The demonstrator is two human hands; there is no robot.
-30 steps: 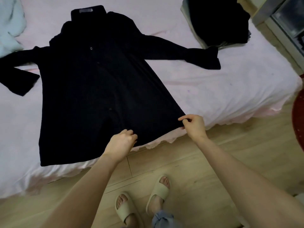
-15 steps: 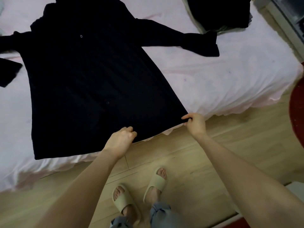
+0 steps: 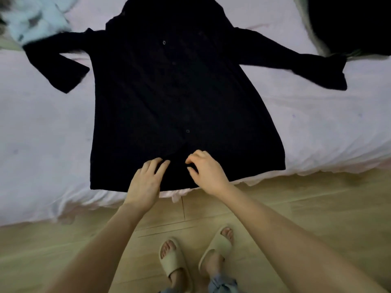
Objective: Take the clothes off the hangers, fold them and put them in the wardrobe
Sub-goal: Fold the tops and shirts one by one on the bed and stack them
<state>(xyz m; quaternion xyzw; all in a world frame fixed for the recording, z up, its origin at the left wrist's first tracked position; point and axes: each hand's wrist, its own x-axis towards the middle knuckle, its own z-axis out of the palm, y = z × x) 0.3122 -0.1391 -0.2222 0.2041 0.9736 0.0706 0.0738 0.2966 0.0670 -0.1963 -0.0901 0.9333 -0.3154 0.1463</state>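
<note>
A black long-sleeved button shirt (image 3: 179, 98) lies spread flat, front up, on the pink bed sheet (image 3: 317, 127), both sleeves stretched out sideways. Its hem runs along the bed's near edge. My left hand (image 3: 145, 182) rests on the hem near the middle, fingers straight and flat on the cloth. Just to its right, my right hand (image 3: 206, 172) sits over the button strip with fingers curled, thumb and forefinger pinching the black fabric.
A light blue garment (image 3: 38, 20) lies bunched at the bed's far left. A dark pile of clothes (image 3: 349, 24) sits at the far right, touching the shirt's right cuff. Wooden floor (image 3: 306, 208) runs below the bed edge, where my feet stand in beige slippers (image 3: 173, 263).
My right hand has let go of the hem's right corner and moved left to the middle. My left hand has opened flat on the hem. The shirt now lies straighter.
</note>
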